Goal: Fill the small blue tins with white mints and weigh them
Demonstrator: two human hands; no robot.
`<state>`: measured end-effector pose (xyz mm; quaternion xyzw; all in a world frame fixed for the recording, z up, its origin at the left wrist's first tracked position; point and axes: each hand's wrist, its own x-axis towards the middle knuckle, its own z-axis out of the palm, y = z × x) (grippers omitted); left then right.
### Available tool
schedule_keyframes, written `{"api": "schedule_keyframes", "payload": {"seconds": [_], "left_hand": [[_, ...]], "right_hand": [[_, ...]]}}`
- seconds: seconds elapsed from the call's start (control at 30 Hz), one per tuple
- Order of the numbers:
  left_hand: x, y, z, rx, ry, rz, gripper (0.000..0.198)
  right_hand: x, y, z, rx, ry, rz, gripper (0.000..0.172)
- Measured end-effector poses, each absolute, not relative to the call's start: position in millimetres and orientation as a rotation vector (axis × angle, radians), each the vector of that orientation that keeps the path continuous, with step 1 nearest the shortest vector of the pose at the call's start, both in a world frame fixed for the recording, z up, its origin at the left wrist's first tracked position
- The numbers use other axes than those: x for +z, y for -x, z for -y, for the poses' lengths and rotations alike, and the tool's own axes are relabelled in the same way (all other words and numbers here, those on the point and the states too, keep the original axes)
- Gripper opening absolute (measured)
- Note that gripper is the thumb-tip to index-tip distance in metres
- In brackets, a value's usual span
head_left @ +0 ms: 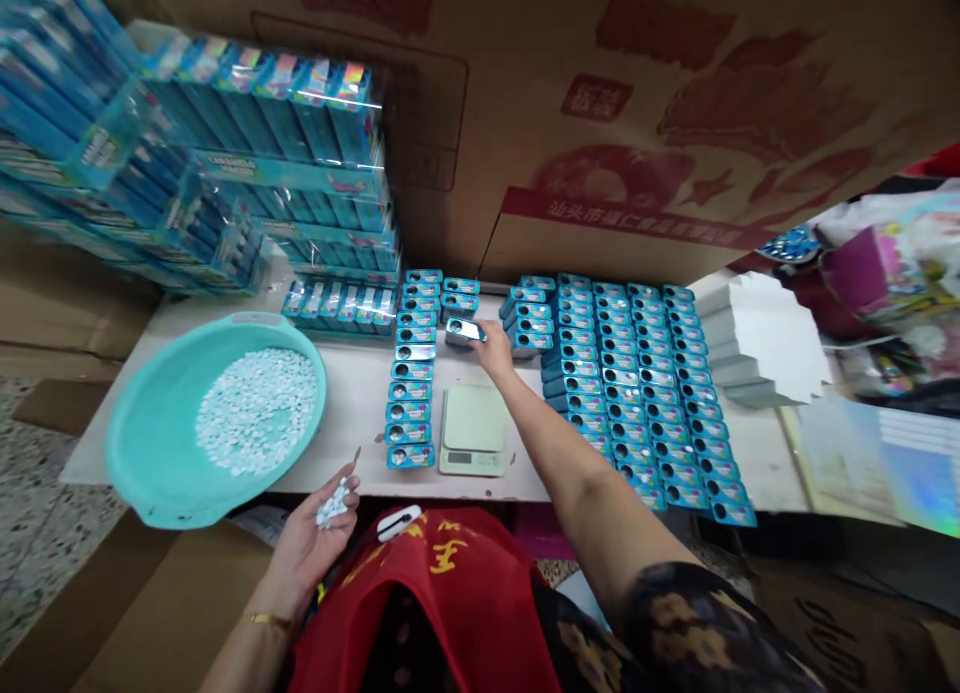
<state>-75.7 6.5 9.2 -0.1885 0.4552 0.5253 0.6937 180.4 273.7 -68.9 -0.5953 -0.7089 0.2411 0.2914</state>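
Observation:
My left hand (324, 528) is palm up in front of the table edge, fingers curled around a small heap of white candies (334, 503). My right hand (495, 349) pinches the right end of a small blue candy box (463, 329), which sits just behind the kitchen scale (474, 423). Two similar boxes (460, 291) stand right behind it. To the left of the scale runs a single column of blue boxes (411, 393) with round holes in their tops. A turquoise basin (150, 453) at the left holds many more white candies.
Several columns of blue boxes (645, 393) fill the table's right side, beside a stack of white card (765, 338). Wrapped display packs (292, 163) are piled at the back left. A large brown carton (525, 103) walls off the back.

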Motion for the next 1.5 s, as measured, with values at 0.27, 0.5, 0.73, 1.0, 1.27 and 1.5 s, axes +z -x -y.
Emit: {"api": "schedule_keyframes", "payload": {"seconds": [0.27, 0.5, 0.73, 1.0, 1.27, 1.5], "left_hand": [[5, 77, -7, 1.153, 0.438, -1.041, 0.029], [5, 63, -15, 1.103, 0.384, -0.963, 0.028], [13, 44, -13, 1.018, 0.346, -1.007, 0.026], [21, 29, -19, 0.989, 0.338, -1.025, 0.028], [12, 41, -9, 1.073, 0.406, -1.012, 0.031], [10, 40, -8, 1.053, 0.323, -0.999, 0.029]], "right_hand": [[-49, -243, -245, 0.146, 1.873, 1.819, 0.030], [-49, -281, -244, -0.153, 1.868, 2.375, 0.016], [1, -252, -167, -0.022, 1.497, 2.749, 0.022], [-4, -215, -114, 0.414, 1.297, 2.695, 0.023], [-17, -283, -104, 0.597, 1.501, 1.931, 0.019], [-27, -287, -98, 0.670, 1.521, 1.877, 0.019]]}}
